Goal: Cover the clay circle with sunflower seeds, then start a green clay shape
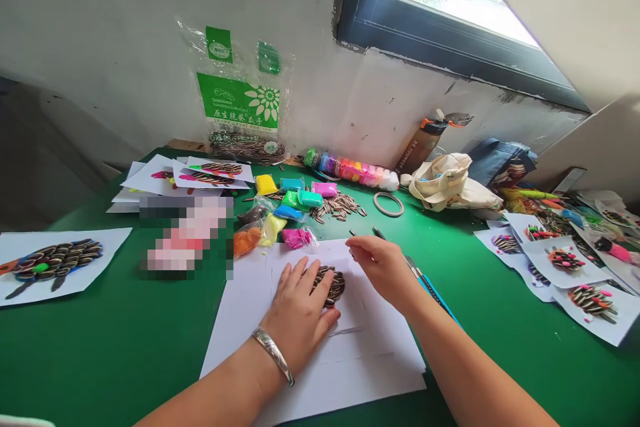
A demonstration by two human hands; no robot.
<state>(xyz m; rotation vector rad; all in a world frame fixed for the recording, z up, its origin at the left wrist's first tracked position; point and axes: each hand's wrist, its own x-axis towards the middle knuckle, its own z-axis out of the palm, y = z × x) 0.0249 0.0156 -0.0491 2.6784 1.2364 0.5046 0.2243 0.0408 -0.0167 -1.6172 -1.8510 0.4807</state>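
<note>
My left hand [303, 307], with a silver bangle at the wrist, lies with fingers spread over a cluster of striped sunflower seeds [334, 285]. The seeds form a rounded shape on a white sheet of paper [360, 373], partly covered by my fingers. To the right, my right hand [383, 270] is closed in a pinch above the paper's upper right part. A small dark tip shows at its fingertips, too small to name. Beside that wrist lie slim pens or tools [425, 280], partly hidden by the forearm.
Bagged coloured clay [266, 184] and loose sunflower seeds [340, 207] lie beyond the paper. A seed bag [240, 107] leans on the wall. A tape ring [389, 204], bottle [420, 147] and cloth bag [443, 180] stand right. Seed pictures [60, 263] lie at both sides.
</note>
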